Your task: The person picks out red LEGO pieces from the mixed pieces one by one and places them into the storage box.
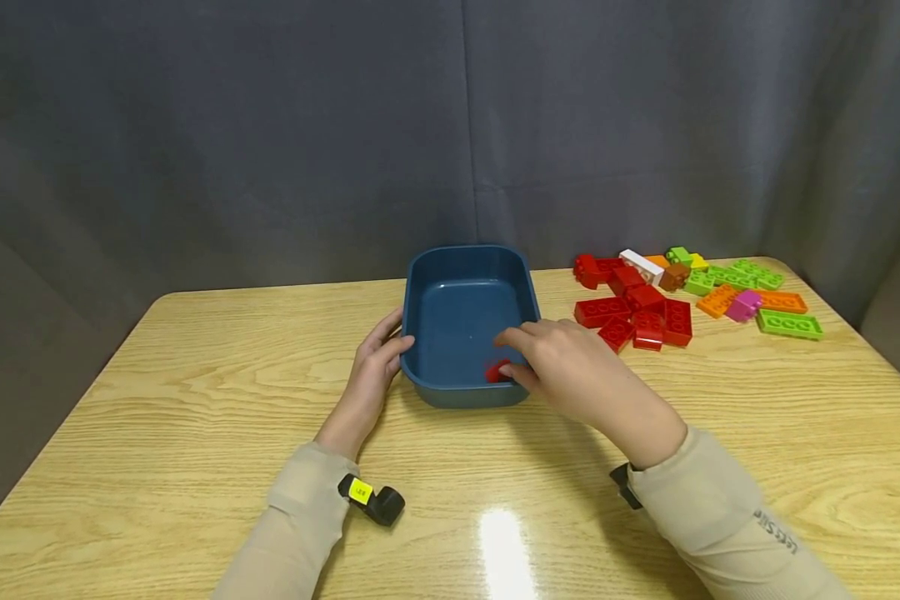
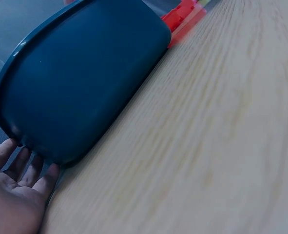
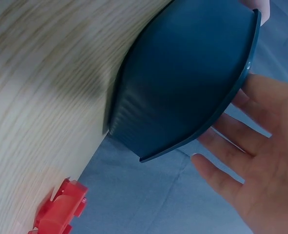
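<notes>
A dark blue plastic bin (image 1: 457, 397) stands on the wooden table in front of the curtain. My left hand (image 1: 375, 362) holds its left side, the thumb over the rim and the other fingers against the outer wall, as the left wrist view shows. Over the bin's right front corner reaches my right hand (image 1: 562, 362), with thumb and forefinger apart inside the rim. Right by the thumb tip, low in the bin, is a blurred red toy brick (image 1: 496, 371). In the right wrist view the other fingers (image 3: 219, 178) extend loosely across the rim, and the bin wall hides their tips.
Right of the bin lies a cluster of red toy bricks (image 1: 645, 297). Beyond them are a white brick (image 1: 641, 267), a brown brick (image 1: 674, 277), a magenta brick (image 1: 743, 306), and several orange and green bricks (image 1: 789, 324). A dark curtain (image 1: 307, 150) hangs behind the table.
</notes>
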The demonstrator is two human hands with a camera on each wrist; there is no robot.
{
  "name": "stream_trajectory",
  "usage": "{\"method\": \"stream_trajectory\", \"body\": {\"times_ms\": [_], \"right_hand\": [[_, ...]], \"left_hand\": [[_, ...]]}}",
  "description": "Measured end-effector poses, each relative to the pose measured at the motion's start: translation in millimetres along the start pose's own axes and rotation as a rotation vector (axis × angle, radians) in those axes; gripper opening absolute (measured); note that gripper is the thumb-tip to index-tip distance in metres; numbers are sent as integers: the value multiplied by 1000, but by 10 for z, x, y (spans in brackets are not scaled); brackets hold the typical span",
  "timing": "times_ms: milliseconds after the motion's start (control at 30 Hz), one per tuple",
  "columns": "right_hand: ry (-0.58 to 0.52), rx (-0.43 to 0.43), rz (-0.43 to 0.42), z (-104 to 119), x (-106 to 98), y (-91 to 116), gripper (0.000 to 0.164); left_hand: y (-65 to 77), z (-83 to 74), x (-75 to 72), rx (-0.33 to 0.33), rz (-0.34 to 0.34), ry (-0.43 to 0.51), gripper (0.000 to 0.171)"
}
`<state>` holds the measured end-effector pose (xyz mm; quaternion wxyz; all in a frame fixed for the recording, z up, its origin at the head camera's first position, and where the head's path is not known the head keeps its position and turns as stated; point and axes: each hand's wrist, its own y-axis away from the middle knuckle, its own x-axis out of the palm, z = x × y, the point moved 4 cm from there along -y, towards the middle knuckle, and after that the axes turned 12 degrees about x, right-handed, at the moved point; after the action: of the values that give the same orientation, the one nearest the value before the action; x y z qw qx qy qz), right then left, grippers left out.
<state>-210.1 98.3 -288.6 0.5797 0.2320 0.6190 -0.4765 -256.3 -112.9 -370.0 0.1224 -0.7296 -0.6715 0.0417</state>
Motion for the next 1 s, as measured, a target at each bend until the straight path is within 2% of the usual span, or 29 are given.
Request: {"method": "stream_trajectory", "body": {"times_ms": [267, 533, 1000], "right_hand": [[-17, 22, 33, 17, 4, -13, 34], [-9, 6, 8, 51, 3, -43, 32], [58, 69, -143, -52, -16, -107, 26]], "left_hand": [[4, 3, -22, -10, -7, 5, 57], [-7, 12, -26, -3, 6, 7, 56], [-25, 8, -5, 10, 12, 1, 54]]}}
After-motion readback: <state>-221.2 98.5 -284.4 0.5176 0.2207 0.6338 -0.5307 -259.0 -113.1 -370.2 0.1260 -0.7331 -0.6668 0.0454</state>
